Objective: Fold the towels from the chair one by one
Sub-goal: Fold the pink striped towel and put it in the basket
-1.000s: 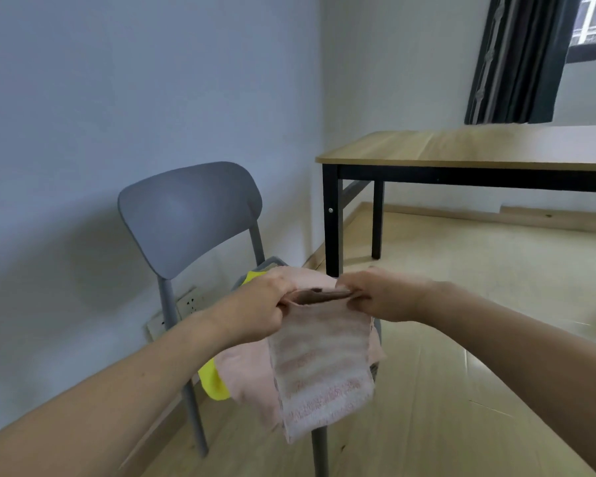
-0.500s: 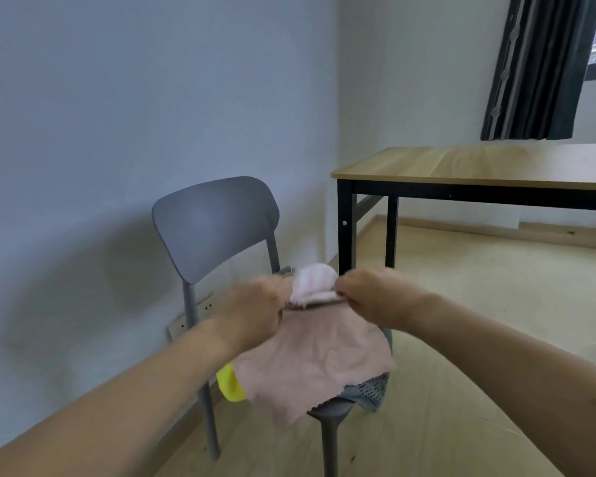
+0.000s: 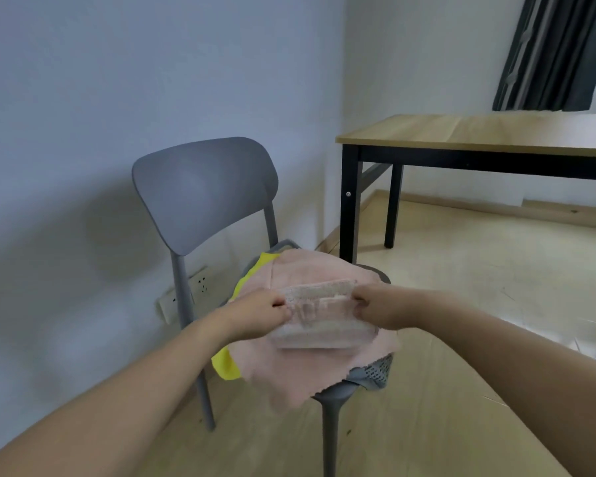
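In the middle of the frame we see the striped towel [image 3: 319, 316], folded into a short band and lying on top of the pink towel [image 3: 310, 370] on the seat of the grey chair [image 3: 203, 187]. The left hand [image 3: 255, 313] pinches the left end of the band with curled fingers, and the right hand [image 3: 379, 306] does the same at the right end, so the upper edge runs almost straight between the two hands. The pink towel hangs over the front edge of the seat, and its lower corner falls free toward the floor [image 3: 461, 339]. A yellow towel [image 3: 226, 364] shows at its left side, and a grey netted cloth [image 3: 375, 373] hangs under its right corner. The chair stands just beside the wall [image 3: 83, 132] at the left of the frame. The counter [image 3: 479, 132] with black legs stands at the upper right, near the chair but apart from it. Between them, and in the lower right, the wooden floor lies open.
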A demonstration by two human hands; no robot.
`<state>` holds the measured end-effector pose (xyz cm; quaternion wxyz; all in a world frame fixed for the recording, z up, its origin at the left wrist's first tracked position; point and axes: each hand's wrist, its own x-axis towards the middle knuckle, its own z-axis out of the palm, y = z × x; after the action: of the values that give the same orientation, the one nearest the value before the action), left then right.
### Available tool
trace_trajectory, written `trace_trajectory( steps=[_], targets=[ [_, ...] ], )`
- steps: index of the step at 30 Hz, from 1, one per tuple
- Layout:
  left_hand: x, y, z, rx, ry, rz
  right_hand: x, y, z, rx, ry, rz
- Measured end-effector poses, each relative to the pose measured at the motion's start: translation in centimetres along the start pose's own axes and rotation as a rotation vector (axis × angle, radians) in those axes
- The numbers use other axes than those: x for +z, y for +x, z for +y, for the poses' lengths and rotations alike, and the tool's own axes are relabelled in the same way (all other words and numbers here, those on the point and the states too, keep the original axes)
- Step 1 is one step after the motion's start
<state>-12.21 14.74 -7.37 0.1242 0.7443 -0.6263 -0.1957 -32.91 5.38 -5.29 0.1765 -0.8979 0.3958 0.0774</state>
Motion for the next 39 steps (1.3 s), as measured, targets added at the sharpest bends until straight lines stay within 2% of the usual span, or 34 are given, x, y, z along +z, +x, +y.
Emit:
trace_trajectory(
  steps=[5,8,12,16,19,22,26,28,31,33,36,39],
  targets=[
    [0.9,4.3,-1.3,-0.100,-0.295,0.172,-0.6,3.6,0.5,0.067,0.191,0.124],
    [2.2,6.2,-1.8,-0.155,-0.324,0.256,0.2,5.7,0.8,0.137,0.371,0.149],
    [3.8,7.3,-2.1,-0.179,-0.332,0.306,1.5,8.0,1.3,0.204,0.277,0.305],
    [5.4,8.0,-2.4,-0.190,-0.303,0.430,3.0,9.1,1.4,0.231,0.164,0.365],
    [5.7,7.9,-2.6,-0.235,-0.277,0.409,3.3,9.2,1.5,0.223,0.215,0.380],
    [5.7,7.6,-3.0,-0.195,-0.248,0.386,3.4,9.0,1.8,0.206,0.235,0.360],
    [5.3,6.6,-2.4,-0.100,-0.458,0.450,3.6,7.9,1.8,0.131,0.232,0.340],
    [4.9,5.9,-1.8,-0.087,-0.576,0.440,3.6,7.1,1.8,0.100,0.356,0.367],
    [3.9,4.9,-0.8,-0.083,-0.668,0.438,2.6,5.6,1.3,0.096,0.860,0.416],
    [2.9,4.7,0.2,-0.100,-0.717,0.461,1.7,4.9,0.8,0.081,1.078,0.442],
    [1.3,5.1,1.6,-0.123,-0.781,0.476,0.3,4.8,0.1,0.079,1.144,0.465],
    [0.3,6.4,1.7,-0.115,-0.733,0.431,-0.8,6.0,-0.1,0.104,1.116,0.503]
  ],
)
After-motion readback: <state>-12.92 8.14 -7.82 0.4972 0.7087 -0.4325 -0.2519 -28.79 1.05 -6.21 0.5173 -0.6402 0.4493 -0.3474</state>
